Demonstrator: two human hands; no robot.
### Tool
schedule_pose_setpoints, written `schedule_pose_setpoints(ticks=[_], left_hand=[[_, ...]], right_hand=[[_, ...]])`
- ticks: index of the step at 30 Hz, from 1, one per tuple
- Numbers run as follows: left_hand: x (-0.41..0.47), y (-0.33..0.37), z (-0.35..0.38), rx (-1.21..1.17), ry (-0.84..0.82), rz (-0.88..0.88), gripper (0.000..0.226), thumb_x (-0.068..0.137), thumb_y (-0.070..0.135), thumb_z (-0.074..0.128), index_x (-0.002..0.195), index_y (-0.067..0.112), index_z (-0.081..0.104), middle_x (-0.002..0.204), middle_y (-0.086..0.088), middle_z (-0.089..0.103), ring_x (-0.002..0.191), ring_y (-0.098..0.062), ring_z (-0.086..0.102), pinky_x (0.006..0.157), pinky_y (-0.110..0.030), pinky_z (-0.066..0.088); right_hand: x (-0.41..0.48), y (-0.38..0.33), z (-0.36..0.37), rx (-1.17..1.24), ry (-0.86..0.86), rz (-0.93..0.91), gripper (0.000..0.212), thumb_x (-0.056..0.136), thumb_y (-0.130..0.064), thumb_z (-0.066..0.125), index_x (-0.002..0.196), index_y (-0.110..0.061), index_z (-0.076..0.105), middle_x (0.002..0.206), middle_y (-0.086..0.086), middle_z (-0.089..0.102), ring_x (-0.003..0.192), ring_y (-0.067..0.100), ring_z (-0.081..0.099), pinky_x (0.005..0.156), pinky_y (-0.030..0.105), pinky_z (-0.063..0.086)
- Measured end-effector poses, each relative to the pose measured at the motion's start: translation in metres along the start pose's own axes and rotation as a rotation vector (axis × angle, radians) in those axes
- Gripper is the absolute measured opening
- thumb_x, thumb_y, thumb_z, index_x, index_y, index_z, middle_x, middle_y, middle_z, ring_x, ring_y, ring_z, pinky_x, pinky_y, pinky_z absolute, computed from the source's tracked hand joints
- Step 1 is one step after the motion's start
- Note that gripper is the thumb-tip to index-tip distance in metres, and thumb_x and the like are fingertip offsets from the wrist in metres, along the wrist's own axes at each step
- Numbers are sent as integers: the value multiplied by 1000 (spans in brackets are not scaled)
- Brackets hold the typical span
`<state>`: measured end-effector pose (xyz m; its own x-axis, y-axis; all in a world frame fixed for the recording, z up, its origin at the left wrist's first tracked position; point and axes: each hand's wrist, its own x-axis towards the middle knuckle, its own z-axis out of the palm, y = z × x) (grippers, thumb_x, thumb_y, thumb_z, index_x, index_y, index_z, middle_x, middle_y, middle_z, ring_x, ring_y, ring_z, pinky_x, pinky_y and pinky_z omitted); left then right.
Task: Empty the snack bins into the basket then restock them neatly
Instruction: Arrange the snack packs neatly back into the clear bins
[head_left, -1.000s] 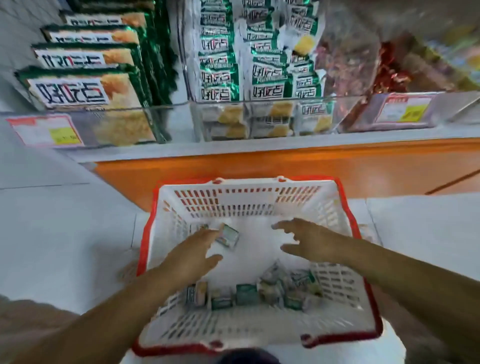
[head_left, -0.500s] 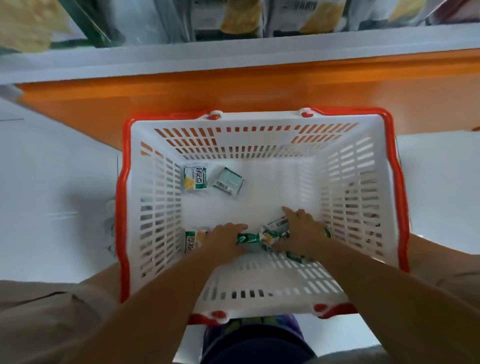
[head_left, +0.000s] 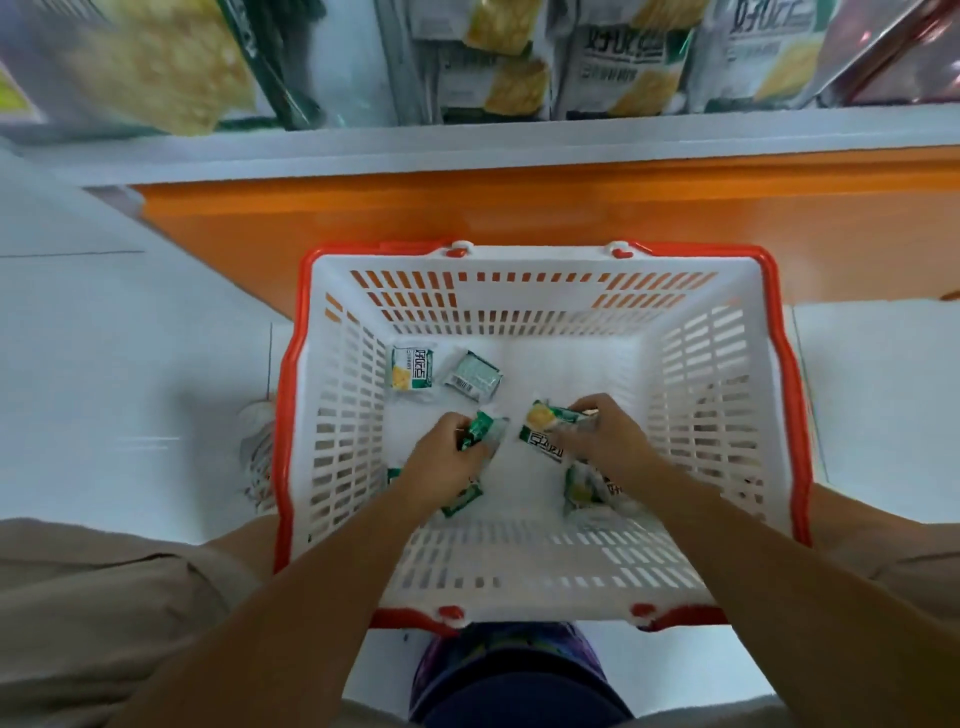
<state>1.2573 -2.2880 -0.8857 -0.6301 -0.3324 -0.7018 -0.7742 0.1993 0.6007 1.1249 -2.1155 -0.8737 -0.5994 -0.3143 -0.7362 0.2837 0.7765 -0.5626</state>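
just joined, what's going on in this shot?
Both of a person's bare hands are inside a white slotted plastic basket with a red rim, which sits on the pale floor below the snack shelf. The left hand grips small green-and-white snack packets; the right hand grips more. Two loose packets lie near the far-left corner, and a few lie under the hands.

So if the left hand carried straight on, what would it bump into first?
Probably the grey packet just ahead of the left hand; otherwise the far wall of the basket. Depth is unclear.
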Motion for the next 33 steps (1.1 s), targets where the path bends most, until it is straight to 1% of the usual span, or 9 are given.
schedule_pose_setpoints(ticks=[5,8,11,16,21,23,27,30,33], left_hand=[[-25,72,-28,-499,-49,44,38,101,28,51,137,23,38,124,4,52,98,-12,60,99,-42,52],[-51,115,-47,-640,-106,159,23,99,31,55,119,31,44,116,5,57,103,-14,60,99,-45,52],[-78,140,-68,-625,-92,238,46,84,27,75,122,30,48,119,-1,62,106,-21,66,89,-44,58],[-122,185,-113,-666,-23,331,39,79,9,79,94,33,53,104,-3,67,99,-26,70,87,-46,58],[-153,225,-161,-594,46,411,102,66,22,90,147,33,31,132,-6,59,91,-27,74,82,-45,60],[-163,239,-171,-563,95,472,104,71,19,87,152,34,23,133,-7,58,87,-24,74,79,-40,61],[-169,261,-186,-630,168,575,94,73,15,84,148,34,30,129,-6,61,82,-19,75,72,-34,61],[-162,265,-187,-707,176,589,98,71,18,86,148,39,29,136,-7,58,86,-22,75,84,-43,60],[-151,270,-179,-768,124,597,119,49,31,94,148,43,28,147,-8,47,94,-25,73,88,-46,58]], right_hand=[[-56,-62,-36,363,-106,-103,40,82,-19,76,116,-17,55,101,19,61,78,23,67,55,21,54],[-85,-88,-45,438,-102,-220,40,84,-12,73,118,-13,53,97,15,64,73,20,71,66,27,59],[-109,-110,-56,457,-108,-318,39,81,-13,75,114,-15,54,108,15,64,79,24,72,67,26,58],[-139,-150,-92,419,-154,-462,62,60,-34,90,115,-30,61,116,15,67,103,38,65,95,56,49],[-174,-192,-144,422,-62,-617,46,80,-6,73,120,-26,59,66,6,56,57,22,52,57,31,39],[-184,-206,-159,433,-44,-660,50,78,-4,73,123,-20,56,57,2,43,50,16,43,50,28,33],[-201,-233,-174,474,-89,-736,74,58,-31,90,124,-36,58,95,28,51,77,45,44,72,54,45],[-202,-244,-179,509,-165,-807,62,72,-23,82,126,-42,56,139,42,29,118,67,32,90,65,45],[-198,-248,-175,573,-164,-815,38,85,-4,65,116,-26,62,148,16,35,127,40,45,67,31,59]])
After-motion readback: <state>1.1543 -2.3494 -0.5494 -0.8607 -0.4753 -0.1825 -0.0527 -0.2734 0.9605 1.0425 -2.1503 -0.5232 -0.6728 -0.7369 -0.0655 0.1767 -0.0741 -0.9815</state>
